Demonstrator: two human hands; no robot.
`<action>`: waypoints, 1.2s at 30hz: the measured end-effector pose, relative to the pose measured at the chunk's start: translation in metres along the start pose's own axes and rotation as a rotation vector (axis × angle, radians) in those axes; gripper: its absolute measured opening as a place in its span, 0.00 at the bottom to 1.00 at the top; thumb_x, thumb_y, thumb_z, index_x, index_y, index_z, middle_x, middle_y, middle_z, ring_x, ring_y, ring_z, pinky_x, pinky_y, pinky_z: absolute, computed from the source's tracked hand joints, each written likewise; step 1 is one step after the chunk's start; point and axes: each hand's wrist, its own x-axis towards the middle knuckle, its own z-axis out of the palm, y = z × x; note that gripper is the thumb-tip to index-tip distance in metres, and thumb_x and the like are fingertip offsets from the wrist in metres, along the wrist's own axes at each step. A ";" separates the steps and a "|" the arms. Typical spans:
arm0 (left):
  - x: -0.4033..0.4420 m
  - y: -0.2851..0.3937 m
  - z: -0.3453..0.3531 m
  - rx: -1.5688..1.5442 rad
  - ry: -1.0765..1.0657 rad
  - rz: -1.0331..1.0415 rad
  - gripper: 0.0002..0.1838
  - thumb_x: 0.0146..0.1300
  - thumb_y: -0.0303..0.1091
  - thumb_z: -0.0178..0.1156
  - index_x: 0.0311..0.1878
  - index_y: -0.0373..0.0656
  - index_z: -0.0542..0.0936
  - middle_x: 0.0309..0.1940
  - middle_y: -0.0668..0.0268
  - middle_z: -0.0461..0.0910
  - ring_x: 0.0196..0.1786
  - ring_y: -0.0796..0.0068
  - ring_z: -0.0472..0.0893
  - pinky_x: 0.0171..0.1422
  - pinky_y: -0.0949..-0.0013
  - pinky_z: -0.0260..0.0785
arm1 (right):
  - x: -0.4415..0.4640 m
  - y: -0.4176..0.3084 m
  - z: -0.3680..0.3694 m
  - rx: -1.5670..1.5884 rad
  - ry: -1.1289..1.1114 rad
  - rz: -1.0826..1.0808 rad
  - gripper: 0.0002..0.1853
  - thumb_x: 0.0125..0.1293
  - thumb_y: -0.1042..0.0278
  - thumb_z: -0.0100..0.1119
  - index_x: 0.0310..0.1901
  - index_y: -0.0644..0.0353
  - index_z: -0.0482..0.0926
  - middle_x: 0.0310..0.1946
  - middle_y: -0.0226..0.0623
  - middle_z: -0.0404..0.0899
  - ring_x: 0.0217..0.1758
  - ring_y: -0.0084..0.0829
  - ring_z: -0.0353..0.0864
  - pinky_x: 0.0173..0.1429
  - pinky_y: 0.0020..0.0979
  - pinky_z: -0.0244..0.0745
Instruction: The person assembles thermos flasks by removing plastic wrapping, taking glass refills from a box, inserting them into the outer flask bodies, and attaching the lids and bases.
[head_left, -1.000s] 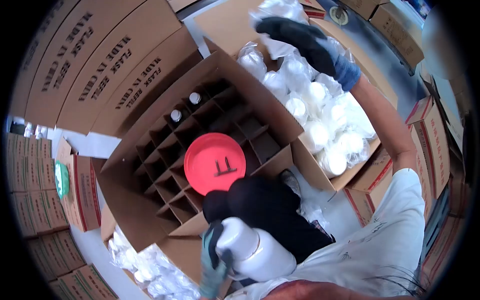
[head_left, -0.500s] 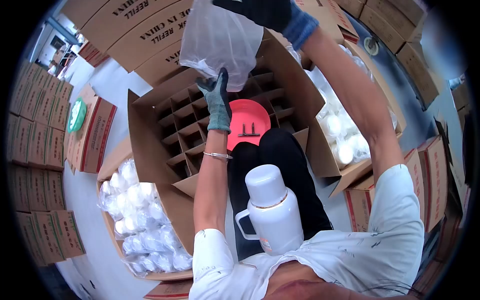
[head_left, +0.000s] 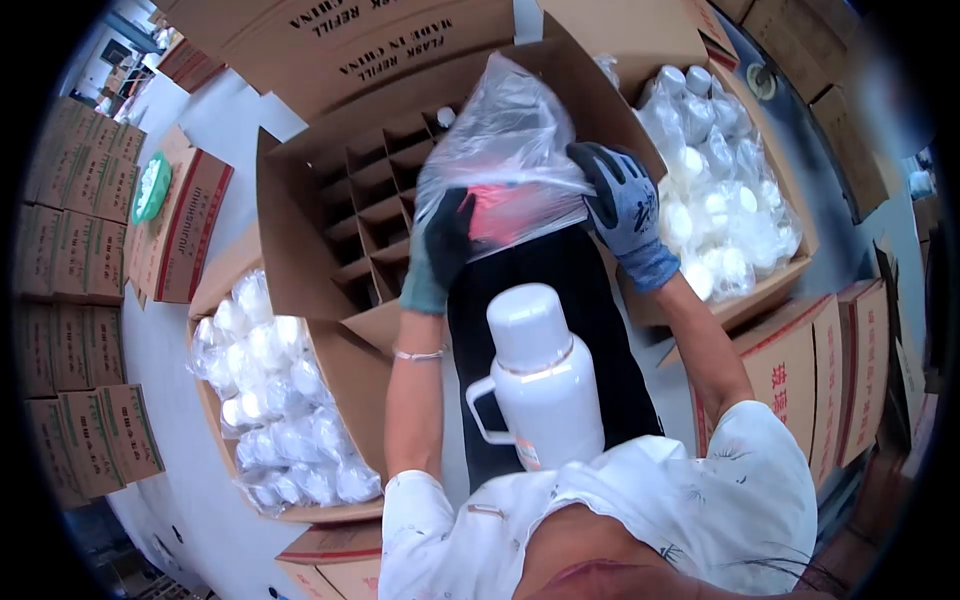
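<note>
A clear plastic bag (head_left: 510, 120) is spread between my two gloved hands, above the red round lid or dish, which shows through it. My left hand (head_left: 440, 245), in a grey-green and black glove, is closed on the bag's left edge. On the right edge, my right hand (head_left: 622, 212) in a blue-grey glove grips the bag too. A white flask (head_left: 545, 390) with a handle and white cap stands upright on my lap. Behind the bag is a divided carton (head_left: 350, 190) with a small silvery top (head_left: 446, 117) in one cell.
An open box of bagged white items (head_left: 285, 400) stands at the left, and another box of bagged items (head_left: 715, 190) at the right. A green basket (head_left: 152, 188) rests on a carton at the far left. Stacked cartons (head_left: 75, 220) line the left side.
The bag has come down from upper centre to over the red dish. My right hand has moved down to its right edge. The flask, earlier held by my left hand, now stands on my lap.
</note>
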 end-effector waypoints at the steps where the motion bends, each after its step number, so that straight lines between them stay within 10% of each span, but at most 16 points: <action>1: -0.029 -0.003 -0.023 0.086 -0.061 -0.041 0.24 0.74 0.39 0.43 0.69 0.40 0.61 0.68 0.59 0.64 0.65 0.66 0.70 0.73 0.59 0.59 | -0.018 0.000 0.002 0.001 -0.036 0.099 0.31 0.52 0.65 0.60 0.62 0.55 0.70 0.55 0.44 0.73 0.58 0.45 0.72 0.64 0.46 0.63; 3: -0.094 -0.026 -0.034 0.360 0.028 -0.068 0.23 0.75 0.38 0.42 0.69 0.38 0.62 0.66 0.58 0.67 0.63 0.67 0.72 0.71 0.63 0.63 | -0.068 -0.004 0.014 0.017 -0.090 0.255 0.32 0.53 0.63 0.62 0.62 0.57 0.68 0.57 0.45 0.71 0.59 0.46 0.70 0.66 0.46 0.62; 6: -0.182 -0.022 0.024 -0.014 0.381 -0.315 0.23 0.72 0.35 0.51 0.66 0.33 0.66 0.63 0.57 0.69 0.63 0.69 0.71 0.69 0.65 0.64 | -0.127 -0.034 0.003 0.073 -0.070 0.318 0.27 0.53 0.65 0.67 0.55 0.62 0.71 0.55 0.47 0.73 0.59 0.50 0.71 0.64 0.45 0.65; 12: -0.267 -0.029 0.077 1.216 0.059 0.233 0.25 0.63 0.30 0.61 0.61 0.31 0.69 0.57 0.53 0.73 0.57 0.62 0.75 0.62 0.65 0.66 | -0.169 -0.082 -0.048 0.287 -0.171 0.149 0.20 0.48 0.66 0.65 0.44 0.60 0.75 0.49 0.44 0.74 0.54 0.48 0.73 0.63 0.50 0.65; 17: -0.300 -0.013 0.120 1.004 0.351 -0.577 0.31 0.60 0.31 0.62 0.64 0.32 0.64 0.63 0.42 0.66 0.60 0.45 0.72 0.58 0.58 0.68 | -0.233 -0.087 -0.085 0.378 -0.481 -0.074 0.21 0.43 0.68 0.65 0.42 0.60 0.74 0.48 0.45 0.72 0.55 0.48 0.71 0.63 0.52 0.66; 23: -0.327 -0.011 0.135 1.958 0.150 -0.004 0.33 0.62 0.33 0.58 0.68 0.32 0.60 0.63 0.38 0.65 0.62 0.41 0.70 0.65 0.52 0.63 | -0.271 -0.089 -0.115 0.541 -0.722 -0.233 0.15 0.49 0.65 0.65 0.39 0.57 0.75 0.44 0.41 0.72 0.54 0.43 0.73 0.65 0.51 0.66; 26: -0.323 -0.005 0.123 1.621 0.054 0.113 0.29 0.62 0.32 0.55 0.66 0.32 0.64 0.64 0.41 0.64 0.64 0.44 0.68 0.69 0.53 0.59 | -0.269 -0.084 -0.112 0.609 -0.727 -0.111 0.15 0.50 0.63 0.65 0.38 0.58 0.76 0.44 0.41 0.73 0.53 0.43 0.73 0.65 0.48 0.66; 28: -0.342 0.008 0.104 0.859 0.132 -0.129 0.17 0.58 0.27 0.54 0.50 0.30 0.77 0.51 0.49 0.78 0.52 0.56 0.79 0.60 0.63 0.69 | -0.265 -0.086 -0.117 0.620 -0.696 -0.101 0.15 0.51 0.63 0.65 0.39 0.58 0.76 0.45 0.43 0.73 0.52 0.45 0.73 0.64 0.46 0.67; 31: -0.340 0.009 0.099 0.630 -0.105 -0.557 0.13 0.59 0.31 0.57 0.44 0.33 0.81 0.47 0.55 0.80 0.45 0.64 0.80 0.53 0.69 0.70 | -0.268 -0.085 -0.121 0.640 -0.672 0.012 0.16 0.54 0.63 0.65 0.42 0.59 0.78 0.48 0.44 0.73 0.53 0.45 0.73 0.64 0.45 0.67; 36: -0.260 -0.032 0.167 0.558 -0.686 -0.151 0.17 0.62 0.38 0.60 0.47 0.34 0.79 0.46 0.53 0.79 0.47 0.60 0.79 0.54 0.64 0.70 | -0.208 -0.078 -0.154 0.800 -0.501 0.506 0.32 0.53 0.62 0.68 0.60 0.63 0.72 0.58 0.46 0.71 0.58 0.41 0.72 0.65 0.38 0.64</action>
